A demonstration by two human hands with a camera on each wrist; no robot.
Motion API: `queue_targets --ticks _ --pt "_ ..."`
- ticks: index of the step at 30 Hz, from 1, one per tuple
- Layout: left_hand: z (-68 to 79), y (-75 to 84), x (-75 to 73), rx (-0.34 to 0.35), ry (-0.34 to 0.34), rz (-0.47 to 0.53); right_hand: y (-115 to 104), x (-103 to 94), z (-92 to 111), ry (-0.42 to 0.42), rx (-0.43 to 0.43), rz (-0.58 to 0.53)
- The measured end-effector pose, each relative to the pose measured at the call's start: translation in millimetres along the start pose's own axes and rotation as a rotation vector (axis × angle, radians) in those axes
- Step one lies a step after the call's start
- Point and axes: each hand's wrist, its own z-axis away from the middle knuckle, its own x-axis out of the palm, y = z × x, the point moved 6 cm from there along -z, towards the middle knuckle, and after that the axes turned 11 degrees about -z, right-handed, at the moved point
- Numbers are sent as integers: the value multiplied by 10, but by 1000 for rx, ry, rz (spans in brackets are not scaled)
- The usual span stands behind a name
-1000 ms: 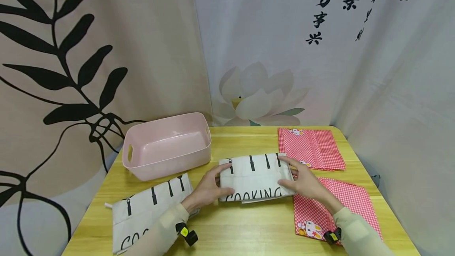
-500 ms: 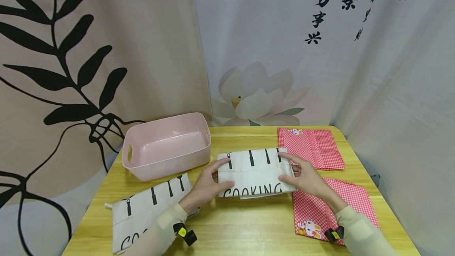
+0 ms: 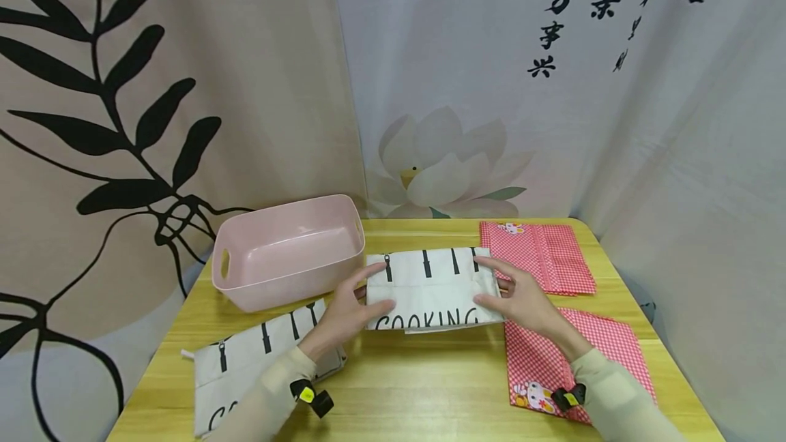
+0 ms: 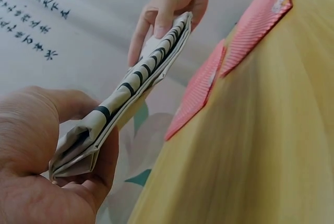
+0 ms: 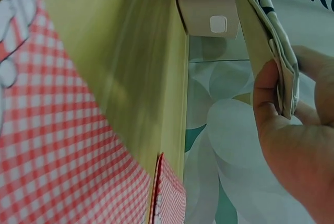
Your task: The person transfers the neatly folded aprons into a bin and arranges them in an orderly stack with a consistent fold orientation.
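Observation:
A folded white cloth, printed with black utensil handles and the word COOKING, is held up off the table between both hands. My left hand grips its left end, thumb on the near face and fingers behind. At the other end my right hand pinches it the same way. In the left wrist view the folded layers of the cloth show edge-on, between the thumb and fingers of the left hand. The right wrist view shows the right hand around the cloth's other end.
A pink plastic basket stands at the back left of the wooden table. A second folded white cloth lies at the front left, partly under the left forearm. Two red checked cloths lie at the right, the nearer partly behind the right arm.
Both hands have lifted the white printed cloth and moved it slightly left and away, toward the basket. The basket and the other cloths have stayed in place.

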Motion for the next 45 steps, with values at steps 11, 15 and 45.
queue_targets --ticks 11,15,45 --pt "-28 25 -236 30 20 -15 -132 115 -173 -19 -31 -51" --pt "-29 29 -317 38 27 -24 -144 158 -245 -22 -46 -57" --pt "50 -11 -970 75 85 -73 -376 604 -729 -113 -34 -195"
